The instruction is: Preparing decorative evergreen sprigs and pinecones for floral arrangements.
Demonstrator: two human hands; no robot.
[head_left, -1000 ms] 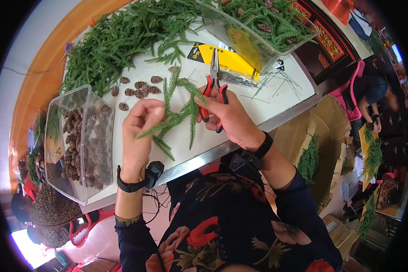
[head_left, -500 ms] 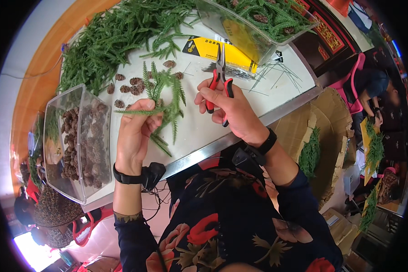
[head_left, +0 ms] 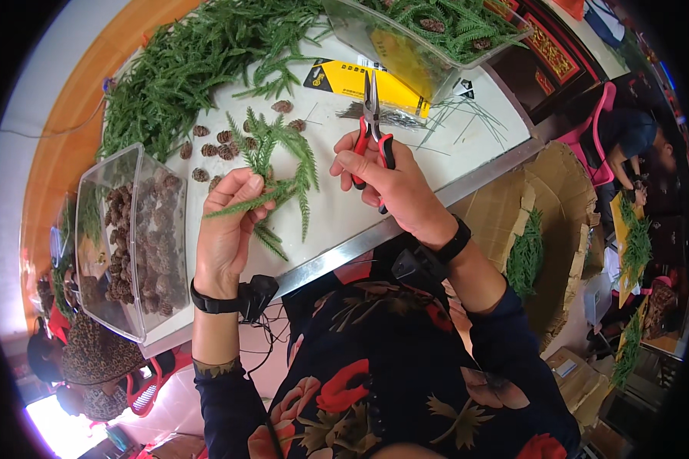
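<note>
Between the thumb and fingers of my left hand is an artificial pine sprig, its green branches spreading to the right above the white table. My right hand is closed around red-and-black long-nose pliers, whose jaws point away from me and stand slightly apart. A gap separates the pliers from the sprig. Loose pine cones lie on the table just beyond my left hand. Past the pliers, a bundle of thin dark wires rests by a yellow-and-black package.
A clear bin of pine cones stands at the left. Green sprigs are heaped at the far left; a clear bin holds more at the far right. Below the table's metal edge, a cardboard box holds greenery. People sit nearby.
The sprig has turned slightly in my left hand, its branches shifting right and opening out. My right hand still holds the pliers in nearly the same place.
</note>
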